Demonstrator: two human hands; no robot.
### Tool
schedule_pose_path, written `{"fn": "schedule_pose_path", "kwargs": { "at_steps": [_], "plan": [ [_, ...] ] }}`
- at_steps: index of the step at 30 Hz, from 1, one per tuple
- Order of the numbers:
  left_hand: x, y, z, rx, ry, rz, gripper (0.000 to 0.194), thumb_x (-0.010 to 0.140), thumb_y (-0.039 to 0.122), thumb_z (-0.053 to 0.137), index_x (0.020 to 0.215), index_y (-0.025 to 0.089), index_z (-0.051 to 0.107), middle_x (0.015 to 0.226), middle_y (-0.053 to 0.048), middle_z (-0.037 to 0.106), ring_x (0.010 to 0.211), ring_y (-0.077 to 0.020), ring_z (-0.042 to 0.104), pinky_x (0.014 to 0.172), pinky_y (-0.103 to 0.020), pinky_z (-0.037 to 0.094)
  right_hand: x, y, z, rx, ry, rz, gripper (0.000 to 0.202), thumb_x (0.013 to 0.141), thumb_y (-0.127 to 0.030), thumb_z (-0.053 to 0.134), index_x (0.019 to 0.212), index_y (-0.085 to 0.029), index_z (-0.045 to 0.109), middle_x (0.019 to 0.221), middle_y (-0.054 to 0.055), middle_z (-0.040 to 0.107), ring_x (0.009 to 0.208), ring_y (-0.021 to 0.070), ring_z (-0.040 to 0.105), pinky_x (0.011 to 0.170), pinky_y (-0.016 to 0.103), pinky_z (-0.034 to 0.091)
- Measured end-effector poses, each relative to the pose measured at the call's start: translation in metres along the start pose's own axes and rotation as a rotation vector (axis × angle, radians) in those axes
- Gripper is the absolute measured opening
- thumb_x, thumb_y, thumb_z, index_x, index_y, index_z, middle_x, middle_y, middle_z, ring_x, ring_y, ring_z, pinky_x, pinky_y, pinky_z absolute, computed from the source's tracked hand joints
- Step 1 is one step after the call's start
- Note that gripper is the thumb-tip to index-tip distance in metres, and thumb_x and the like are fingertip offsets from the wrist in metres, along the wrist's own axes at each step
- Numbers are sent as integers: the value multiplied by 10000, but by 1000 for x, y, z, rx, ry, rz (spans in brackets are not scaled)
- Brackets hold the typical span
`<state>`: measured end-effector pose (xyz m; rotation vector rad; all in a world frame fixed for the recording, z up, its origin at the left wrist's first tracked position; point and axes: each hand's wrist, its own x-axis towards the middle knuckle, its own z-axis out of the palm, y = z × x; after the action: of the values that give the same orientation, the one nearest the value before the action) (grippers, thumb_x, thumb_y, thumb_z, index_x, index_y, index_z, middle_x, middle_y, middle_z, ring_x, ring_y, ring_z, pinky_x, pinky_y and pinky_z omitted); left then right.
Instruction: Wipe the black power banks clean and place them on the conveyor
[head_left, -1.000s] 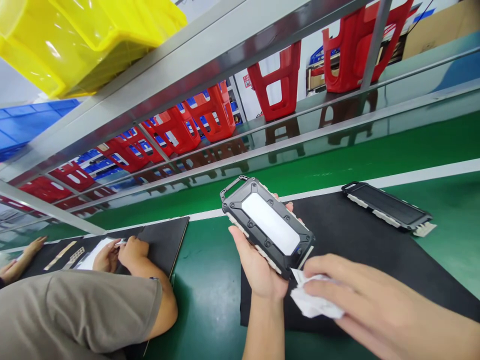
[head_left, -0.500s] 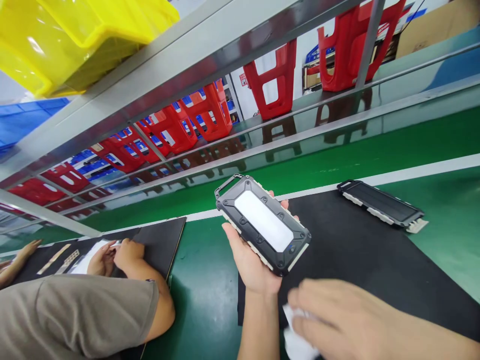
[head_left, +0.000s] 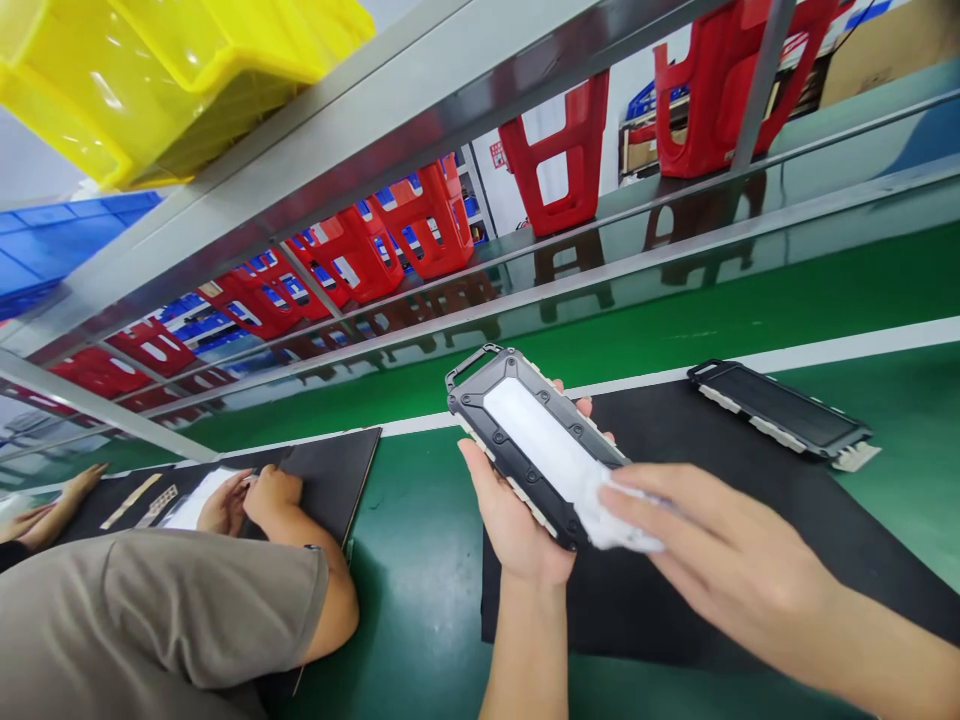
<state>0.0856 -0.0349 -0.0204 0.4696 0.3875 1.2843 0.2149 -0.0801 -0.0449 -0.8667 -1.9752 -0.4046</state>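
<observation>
My left hand (head_left: 517,520) grips a rugged black power bank (head_left: 495,400) from below, its thumb along the near edge and fingertips showing past the far edge. The power bank is tilted, with its long white light panel facing up and a carry loop at the upper left end. In my right hand (head_left: 720,540) is a bunched white cloth (head_left: 607,515), pinched between thumb and fingers. This cloth lies against the lower right end of the power bank and covers part of the panel. A second power bank (head_left: 784,410) rests dark face up at the right.
A black mat (head_left: 675,610) lies under my hands on the green table (head_left: 420,560). At the left, a co-worker's sleeve (head_left: 165,610) and hands (head_left: 259,500) are close by. A metal shelf beam (head_left: 315,170) with a yellow bin (head_left: 172,90) crosses above. Red stools (head_left: 562,160) stand beyond.
My right hand has moved up with the cloth, from below the power bank onto its lower right end. My left hand still holds the power bank. The whole view has shifted slightly.
</observation>
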Motion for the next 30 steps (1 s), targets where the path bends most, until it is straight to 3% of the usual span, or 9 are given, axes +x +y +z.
{"fn": "schedule_pose_path", "kwargs": {
  "at_steps": [4,9,12,16,18,22,25,27,30],
  "plan": [
    [2,-1,-2,-32,-54,-35,709,820,717,299,1126,191,661,1055,-95,702,993,-260,645,937,-438,468,-7,-15,-2,196,-87,-65,308,918,-69,378,963,-155,671,857,71,728,805,156,683,744,226,549],
    [0,0,-2,-59,-22,-106,757,792,748,300,1113,173,673,1003,-106,710,826,-250,677,932,-432,458,-6,-7,6,181,-2,92,305,860,-39,431,993,-185,665,938,89,693,825,147,680,750,200,543],
    [-2,0,-3,-70,-10,-84,730,818,716,298,1103,165,683,997,-107,716,839,-245,681,892,-399,486,0,-8,8,319,-12,-28,309,955,-167,344,922,-202,650,814,70,696,723,144,679,632,199,539],
    [-8,-3,-1,-71,17,-146,812,818,737,228,1021,122,719,957,-115,726,832,-230,686,840,-342,519,25,-10,6,322,-27,-39,299,956,-131,349,967,-189,642,881,79,694,811,142,669,706,210,536],
    [-13,-6,0,-56,38,-140,860,836,720,156,955,95,735,962,-134,721,903,-227,676,885,-303,501,42,-7,8,306,-27,-50,281,943,-111,378,947,-173,652,859,76,677,760,139,646,671,219,538],
    [-20,-13,0,-20,153,-37,710,947,507,126,941,145,736,1020,-105,715,1055,-182,628,1002,-248,414,71,11,18,193,-11,-121,289,918,-87,384,902,-134,669,814,94,662,712,162,623,597,248,530],
    [-21,-17,-5,9,179,-86,566,906,563,306,1003,183,715,1042,-86,714,1113,-214,599,1013,-310,425,79,30,19,138,71,39,256,867,-69,426,897,-154,665,866,88,663,776,166,637,651,249,527],
    [-20,-19,-11,69,160,-123,595,820,654,418,1009,171,710,1036,-105,712,1138,-262,580,992,-369,452,74,40,15,169,79,248,214,842,-98,456,854,-181,653,864,61,665,764,164,641,638,246,518],
    [-17,-20,-17,143,159,-156,690,705,729,520,985,130,714,991,-132,715,1124,-304,581,959,-399,479,51,41,9,276,10,512,212,834,-117,418,786,-202,606,708,8,652,602,151,624,509,235,486]
  ]
}}
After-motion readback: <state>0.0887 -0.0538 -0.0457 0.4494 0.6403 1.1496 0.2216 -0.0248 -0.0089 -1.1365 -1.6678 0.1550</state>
